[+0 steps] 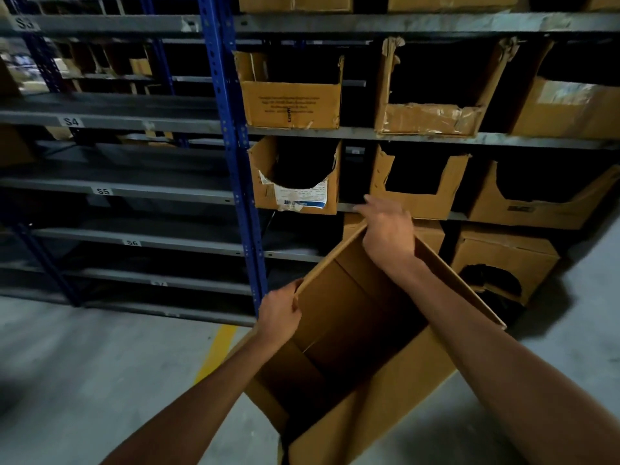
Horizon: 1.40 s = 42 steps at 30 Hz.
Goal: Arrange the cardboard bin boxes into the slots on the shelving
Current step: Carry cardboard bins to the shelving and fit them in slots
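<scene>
Cardboard, plain brown, fills the near view: an open-topped cardboard box, tilted with its mouth toward me. Its lower end is cut off by the bottom of the frame, and the inside goes too dark low down to read. My left hand grips the near-left corner of the rim, fingers curled round the edge. My right hand lies over the far corner of the rim; the fingers reach left, blurred, with the thumb hidden, so I cannot tell whether it clamps. The box is off the shelving, held above the concrete floor, just right of a yellow floor line.

Beyond, a perforated blue upright stands left of the box's far edge. Right of it, bins sit in slots. A labelled bin has a torn, rounded cut-out and peeling paper. A notched bin shares its shelf, with a dark gap between them. A lower bin has a ragged round hole. Left of the upright run grey shelves with shelf tags reading S3 to S6; the next tag down is unreadable.
</scene>
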Tool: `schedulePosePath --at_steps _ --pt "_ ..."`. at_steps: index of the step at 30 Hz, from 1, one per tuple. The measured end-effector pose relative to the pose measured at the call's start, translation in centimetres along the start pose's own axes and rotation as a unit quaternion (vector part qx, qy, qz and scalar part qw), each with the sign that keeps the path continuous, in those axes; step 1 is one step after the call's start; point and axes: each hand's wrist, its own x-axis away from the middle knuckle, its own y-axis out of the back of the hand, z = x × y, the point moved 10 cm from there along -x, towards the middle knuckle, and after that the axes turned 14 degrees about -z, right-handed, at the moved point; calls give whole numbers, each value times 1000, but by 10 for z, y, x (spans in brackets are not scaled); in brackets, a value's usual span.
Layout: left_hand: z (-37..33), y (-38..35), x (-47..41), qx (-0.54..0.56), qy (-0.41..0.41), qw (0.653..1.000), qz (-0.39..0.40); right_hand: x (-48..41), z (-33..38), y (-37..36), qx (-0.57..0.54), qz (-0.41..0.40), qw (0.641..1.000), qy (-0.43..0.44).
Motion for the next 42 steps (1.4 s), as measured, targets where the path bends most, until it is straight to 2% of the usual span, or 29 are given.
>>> schedulePosePath --at_steps 3,6,9,12,16,18,23,26,29,31,36,38,42 --pt "-16 10 -17 -26 -19 999 -19 31 50 -42 144 125 971 143" --pt "-26 14 -29 -37 -21 999 -24 52 72 -62 162 144 958 188" --pt "-21 10 -35 -45 -53 997 42 42 66 -66 142 133 965 175" --pt "9 12 -34 -145 -112 975 127 28 32 -69 104 171 975 95" --pt "53 42 -33 -259 -113 956 81 13 16 -68 118 146 980 71" --pt "48 49 -35 -253 -112 959 56 18 33 -77 123 154 977 78" --pt "10 45 -32 -237 -134 961 47 63 133 -108 70 244 941 224" --pt "26 44 -31 -232 -122 961 88 68 136 -116 52 262 939 216" --pt "58 48 -29 -271 -131 939 165 69 109 -124 50 295 936 187" --pt "68 55 -26 -277 -134 937 166 68 96 -125 46 294 940 167" --pt "72 51 -22 -256 -90 953 137 77 90 -139 55 263 958 99" --pt "82 43 -21 -241 -44 958 151 85 97 -146 46 253 962 95" --pt "119 23 -14 -177 81 960 202 121 117 -156 -11 319 944 84"
